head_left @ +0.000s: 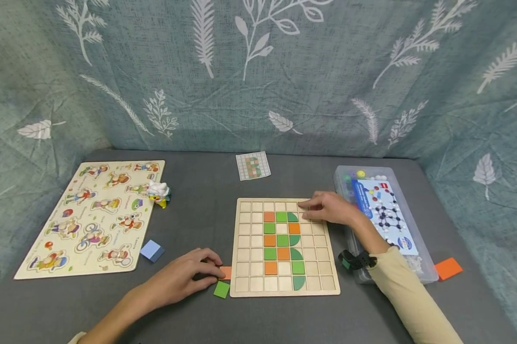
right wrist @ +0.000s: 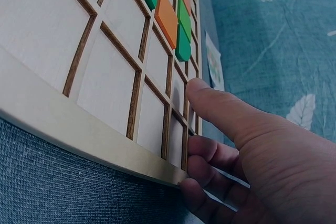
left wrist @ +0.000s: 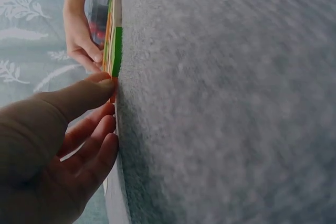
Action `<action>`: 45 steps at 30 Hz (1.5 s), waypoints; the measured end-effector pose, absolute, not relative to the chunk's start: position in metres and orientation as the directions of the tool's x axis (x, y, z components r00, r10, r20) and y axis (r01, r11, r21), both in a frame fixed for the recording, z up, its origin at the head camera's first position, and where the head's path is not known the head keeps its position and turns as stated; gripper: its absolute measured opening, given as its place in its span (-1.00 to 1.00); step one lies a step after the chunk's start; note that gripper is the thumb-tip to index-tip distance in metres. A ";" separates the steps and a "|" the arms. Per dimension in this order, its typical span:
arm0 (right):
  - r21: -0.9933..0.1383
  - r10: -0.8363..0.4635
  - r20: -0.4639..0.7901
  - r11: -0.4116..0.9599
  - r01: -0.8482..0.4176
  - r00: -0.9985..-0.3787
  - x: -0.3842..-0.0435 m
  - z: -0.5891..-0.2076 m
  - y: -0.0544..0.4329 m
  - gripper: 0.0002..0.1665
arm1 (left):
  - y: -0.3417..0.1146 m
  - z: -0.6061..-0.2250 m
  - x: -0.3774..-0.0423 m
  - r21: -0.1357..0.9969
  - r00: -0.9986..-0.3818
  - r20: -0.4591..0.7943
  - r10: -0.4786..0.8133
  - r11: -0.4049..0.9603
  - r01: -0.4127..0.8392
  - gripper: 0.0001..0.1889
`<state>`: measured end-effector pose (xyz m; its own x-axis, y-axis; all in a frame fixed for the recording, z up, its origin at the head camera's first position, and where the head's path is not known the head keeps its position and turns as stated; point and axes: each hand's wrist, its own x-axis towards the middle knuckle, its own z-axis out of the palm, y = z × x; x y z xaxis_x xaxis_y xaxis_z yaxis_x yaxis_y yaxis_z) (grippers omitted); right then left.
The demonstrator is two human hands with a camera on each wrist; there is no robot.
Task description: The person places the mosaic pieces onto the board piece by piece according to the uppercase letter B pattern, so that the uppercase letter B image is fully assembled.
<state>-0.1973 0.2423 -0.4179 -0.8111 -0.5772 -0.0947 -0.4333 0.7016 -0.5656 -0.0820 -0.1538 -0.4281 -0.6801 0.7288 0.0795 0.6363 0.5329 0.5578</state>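
At the left side of the wooden grid board (head_left: 245,255), my left hand (head_left: 194,272) pinches a small orange square tile (head_left: 226,273) between thumb and fingertips. A green square tile (head_left: 221,289) lies just below it. My right hand (head_left: 329,207) rests at the board's far right corner, its thumb (right wrist: 210,95) over the grid and the other fingertips at the edge. In the board's middle columns sit orange and green squares and dark green rounded pieces (head_left: 299,283). Behind the board lies a pattern card (head_left: 253,166) showing a similar coloured figure.
To the left lie a picture puzzle board (head_left: 91,215), a small toy figure (head_left: 158,193) and blue tiles (head_left: 152,251). A clear plastic box (head_left: 344,179) with a molecule-model booklet stands under the right forearm. An orange tile (head_left: 448,269) is beside it. A patterned curtain (head_left: 258,95) hangs behind.
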 end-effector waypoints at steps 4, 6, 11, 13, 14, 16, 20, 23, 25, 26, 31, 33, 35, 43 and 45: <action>-0.571 -0.578 -0.093 0.698 -0.432 -0.811 -0.198 -0.418 0.242 -0.54 | -0.151 -0.427 -0.083 0.548 -0.689 0.072 0.721 0.548 0.631 -0.81; -0.570 -0.578 -0.093 0.698 -0.432 -0.811 -0.199 -0.418 0.242 -0.54 | -0.150 -0.426 -0.084 0.537 -0.690 0.072 0.720 0.555 0.635 -0.83; -0.570 -0.579 -0.093 0.698 -0.433 -0.810 -0.199 -0.416 0.241 -0.54 | -0.148 -0.423 -0.085 0.508 -0.701 0.049 0.711 0.587 0.631 -0.85; -0.570 -0.579 -0.095 0.698 -0.432 -0.810 -0.200 -0.415 0.241 -0.54 | -0.147 -0.421 -0.086 0.491 -0.699 0.041 0.714 0.595 0.636 -0.85; -0.571 -0.579 -0.096 0.698 -0.431 -0.810 -0.200 -0.415 0.241 -0.54 | -0.147 -0.420 -0.086 0.480 -0.698 0.036 0.715 0.600 0.640 -0.85; -0.572 -0.578 -0.099 0.699 -0.429 -0.810 -0.200 -0.415 0.241 -0.54 | -0.147 -0.418 -0.086 0.450 -0.692 0.038 0.720 0.606 0.656 -0.85; -0.575 -0.580 -0.100 0.697 -0.429 -0.808 -0.200 -0.416 0.241 -0.53 | -0.148 -0.416 -0.086 0.383 -0.689 0.071 0.722 0.618 0.687 -0.85; -0.572 -0.579 -0.100 0.699 -0.429 -0.809 -0.200 -0.417 0.241 -0.54 | -0.148 -0.417 -0.085 0.349 -0.681 0.103 0.725 0.615 0.707 -0.84; -0.573 -0.579 -0.102 0.699 -0.428 -0.809 -0.200 -0.416 0.240 -0.54 | -0.148 -0.418 -0.084 0.336 -0.670 0.121 0.732 0.605 0.722 -0.84; -0.573 -0.579 -0.103 0.699 -0.427 -0.809 -0.200 -0.416 0.240 -0.54 | -0.147 -0.418 -0.083 0.331 -0.665 0.131 0.735 0.600 0.729 -0.84; -0.576 -0.579 -0.110 0.700 -0.424 -0.808 -0.199 -0.417 0.239 -0.54 | -0.147 -0.420 -0.082 0.308 -0.657 0.197 0.727 0.590 0.746 -0.86; -0.576 -0.578 -0.113 0.701 -0.420 -0.808 -0.199 -0.417 0.239 -0.54 | -0.145 -0.419 -0.083 0.313 -0.654 0.235 0.719 0.581 0.752 -0.85; -0.579 -0.575 -0.117 0.702 -0.415 -0.809 -0.199 -0.417 0.239 -0.54 | -0.141 -0.417 -0.083 0.337 -0.644 0.271 0.716 0.556 0.760 -0.84; -0.566 -0.570 -0.112 0.710 -0.419 -0.814 -0.198 -0.415 0.242 -0.54 | -0.093 -0.413 -0.080 0.342 -0.470 0.283 0.836 0.370 0.864 -0.85; -0.566 -0.571 -0.109 0.709 -0.421 -0.814 -0.198 -0.416 0.241 -0.54 | -0.079 -0.415 -0.080 0.287 -0.403 0.286 0.870 0.323 0.902 -0.89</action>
<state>-0.1981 0.2412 -0.4157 -0.8139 -0.5708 -0.1089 -0.4211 0.7085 -0.5662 -0.0801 -0.0795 -0.4148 -0.4028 0.8695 0.2859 0.9018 0.3235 0.2867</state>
